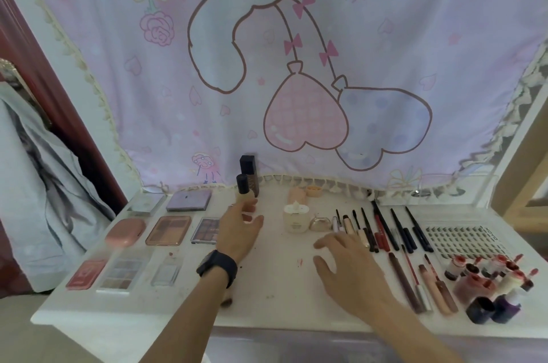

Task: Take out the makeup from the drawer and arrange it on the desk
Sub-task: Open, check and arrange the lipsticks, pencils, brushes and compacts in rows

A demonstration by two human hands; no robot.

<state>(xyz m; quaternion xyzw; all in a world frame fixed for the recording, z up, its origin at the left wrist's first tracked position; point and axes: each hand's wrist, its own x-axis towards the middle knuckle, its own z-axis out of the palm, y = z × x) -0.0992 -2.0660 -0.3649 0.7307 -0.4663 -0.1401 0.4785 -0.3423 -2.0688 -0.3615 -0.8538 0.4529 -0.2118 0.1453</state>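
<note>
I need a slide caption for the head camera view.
Left hand close to a beige, black-capped foundation bottle; right hand open above the white desk.

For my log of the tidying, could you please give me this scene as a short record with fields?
Left hand: at the foundation bottle, grip unclear
Right hand: open, fingers spread, beside the brushes
Desk left: eyeshadow palettes in rows
Desk right: false-lash tray, lip tints
Drawer: not in view
</note>
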